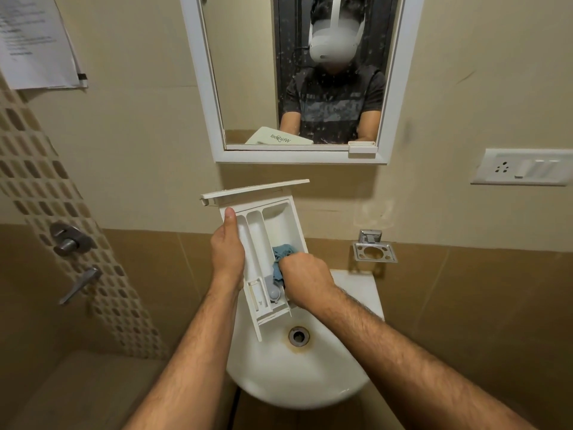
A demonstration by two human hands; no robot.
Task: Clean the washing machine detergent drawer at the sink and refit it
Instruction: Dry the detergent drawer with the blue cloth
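Both hands work a white detergent drawer (266,240) held tilted over the wash basin (310,377), its front panel raised toward the mirror (294,76) and its rear end dipping over the basin's back rim, near the drain (298,335). Left hand (228,249) clasps the drawer's left wall, thumb laid flat along the top edge, fingers wrapped underneath out of sight. Right hand (305,274) is closed in a fist around a blue cloth (280,259), pressing it into the widest compartment on the drawer's right side.

Moulded plastic of this kind looks light and stiff, easily carried one-handed, though thin partition walls and the small siphon cap (274,293) at the rear seem the parts most likely to snap or pop loose under hard scrubbing. Wet or soapy, the smooth surface would probably turn slippery; the long side walls, as gripped here, or the broad front panel appear the safest holds. Whether any water is running cannot be told; no tap shows.
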